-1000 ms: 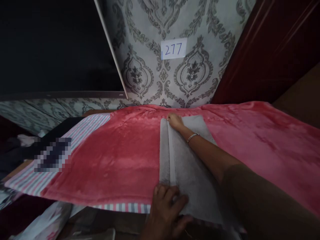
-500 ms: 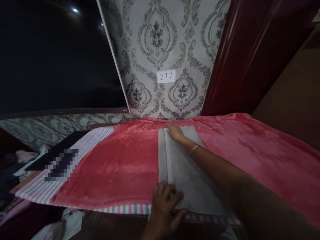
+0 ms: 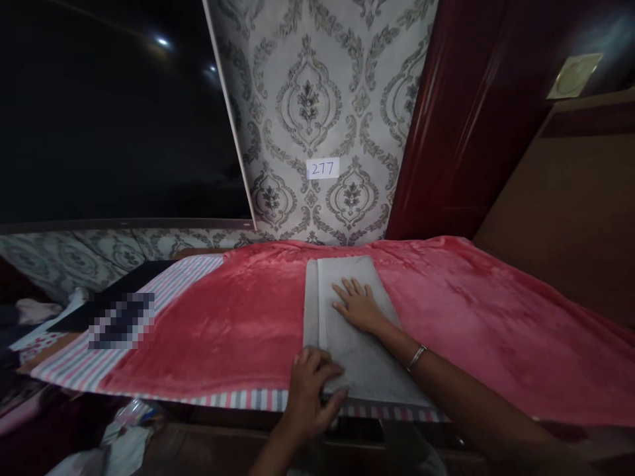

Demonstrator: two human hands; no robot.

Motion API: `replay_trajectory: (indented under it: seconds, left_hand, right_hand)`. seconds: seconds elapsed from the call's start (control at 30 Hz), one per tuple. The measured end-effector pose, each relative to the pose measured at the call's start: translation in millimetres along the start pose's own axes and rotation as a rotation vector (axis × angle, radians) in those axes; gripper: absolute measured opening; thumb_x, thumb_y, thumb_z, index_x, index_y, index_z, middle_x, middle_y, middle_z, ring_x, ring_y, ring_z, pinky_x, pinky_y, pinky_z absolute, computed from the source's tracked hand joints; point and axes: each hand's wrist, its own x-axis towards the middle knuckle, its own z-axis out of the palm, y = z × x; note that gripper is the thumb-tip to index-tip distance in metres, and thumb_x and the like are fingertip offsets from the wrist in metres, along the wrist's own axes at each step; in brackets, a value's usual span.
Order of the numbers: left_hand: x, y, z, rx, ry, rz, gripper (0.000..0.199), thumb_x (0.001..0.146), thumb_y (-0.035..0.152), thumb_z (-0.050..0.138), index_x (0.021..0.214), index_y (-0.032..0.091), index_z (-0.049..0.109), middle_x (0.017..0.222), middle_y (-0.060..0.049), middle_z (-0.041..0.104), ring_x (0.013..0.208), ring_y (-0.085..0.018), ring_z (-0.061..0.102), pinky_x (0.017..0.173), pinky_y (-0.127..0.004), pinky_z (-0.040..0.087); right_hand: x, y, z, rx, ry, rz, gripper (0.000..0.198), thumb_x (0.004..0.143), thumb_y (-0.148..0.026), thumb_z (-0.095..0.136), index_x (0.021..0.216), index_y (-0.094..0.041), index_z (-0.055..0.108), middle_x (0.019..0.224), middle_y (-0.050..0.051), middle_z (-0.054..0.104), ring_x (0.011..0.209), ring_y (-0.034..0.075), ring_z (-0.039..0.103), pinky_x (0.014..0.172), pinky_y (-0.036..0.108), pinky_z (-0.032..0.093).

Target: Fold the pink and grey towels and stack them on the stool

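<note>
A folded grey cloth (image 3: 357, 350) lies flat on a red plush blanket (image 3: 223, 330), with a paler fold strip along its left side. My right hand (image 3: 358, 305) rests on the upper half of the cloth, palm down and fingers spread; a bracelet circles that wrist. At the cloth's near left corner is my left hand (image 3: 315, 387), its fingers bent over the edge and its thumb held apart from them. Whether the left fingertips pinch any fabric is not visible, but a gap shows between thumb and forefinger.
A striped cloth (image 3: 193, 274) shows under the blanket at left and along the front edge. Behind stand a dark television screen (image 3: 119, 119), a patterned wall with a paper label (image 3: 322, 168), and a dark red panel (image 3: 436, 132). Assorted fabrics (image 3: 44, 311) lie at far left.
My right hand has moved from the far edge of the grey cloth toward me and spread flat on it. My left hand stays at the near left corner. The camera view has shifted slightly.
</note>
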Motion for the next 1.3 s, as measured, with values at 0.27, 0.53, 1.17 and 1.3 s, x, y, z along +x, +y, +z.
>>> replay_trajectory:
  seconds: [0.27,0.53,1.17,1.3]
  left_hand:
    - [97.5,-27.3,8.9,-0.055,-0.146,-0.214,0.048,0.098,0.034,0.040,0.142,0.018,0.052,0.150,-0.014,0.053,0.142,-0.025,0.044,0.118,-0.046,0.036]
    - [149.4,-56.2,38.9,0.395,-0.512,-0.382,0.063,0.103,0.047,0.028,0.155,0.012,0.036,0.165,-0.015,0.029,0.155,-0.026,0.021,0.126,-0.049,0.016]
    - [222.1,-110.5,65.2,0.463,-0.508,-0.437,0.064,0.103,0.045,0.022,0.158,0.014,0.030,0.168,-0.013,0.020,0.157,-0.024,0.013,0.126,-0.052,0.007]
    - [221.2,-114.1,66.8,0.472,-0.522,-0.439,0.060,0.102,0.039,0.024,0.158,0.018,0.031,0.168,-0.011,0.021,0.156,-0.022,0.015,0.126,-0.050,0.010]
  right_hand:
    - [-5.1,-0.6,-1.2,-0.013,0.055,-0.031,0.060,0.104,-0.048,0.034,0.160,-0.027,0.032,0.167,0.011,0.023,0.154,0.036,0.017,0.120,0.059,0.015]
    - [-5.1,-2.3,-0.3,0.021,0.077,-0.027,0.059,0.101,-0.033,0.033,0.159,-0.022,0.034,0.166,0.010,0.026,0.153,0.035,0.019,0.121,0.059,0.015]
    - [-5.9,-4.4,-2.6,0.102,0.052,-0.038,0.063,0.102,-0.045,0.034,0.158,-0.016,0.035,0.167,0.014,0.023,0.155,0.035,0.015,0.122,0.061,0.009]
    - [-26.6,-9.5,-3.3,0.134,-0.006,-0.114,0.068,0.101,-0.053,0.037,0.160,-0.019,0.030,0.167,0.015,0.020,0.155,0.036,0.011,0.121,0.064,0.007]
